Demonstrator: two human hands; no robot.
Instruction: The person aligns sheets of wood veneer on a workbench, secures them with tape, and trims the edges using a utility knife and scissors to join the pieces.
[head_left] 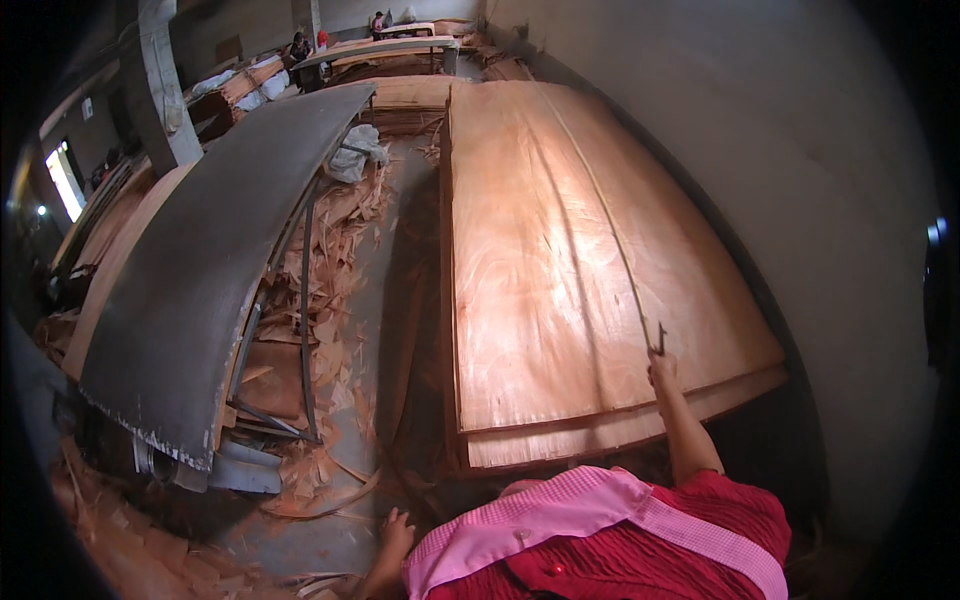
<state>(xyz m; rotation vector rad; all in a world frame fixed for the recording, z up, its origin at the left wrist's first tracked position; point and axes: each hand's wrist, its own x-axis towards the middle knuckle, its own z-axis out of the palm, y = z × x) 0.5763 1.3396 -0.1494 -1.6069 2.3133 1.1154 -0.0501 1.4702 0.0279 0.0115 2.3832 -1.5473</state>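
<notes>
While the right fingers (654, 372) grip a long stick (612, 225), the left fingers (398, 519) hang parted.

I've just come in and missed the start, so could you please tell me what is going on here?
A person's right hand grips the near end of a long, thin stick, which reaches lengthwise over a stack of large wood sheets. Whether its far end touches them is hard to tell. The left hand is low, near the stack's near left corner, with nothing visible in it. To the left stands a dark-topped table, with wood scraps strewn beside it.
</notes>
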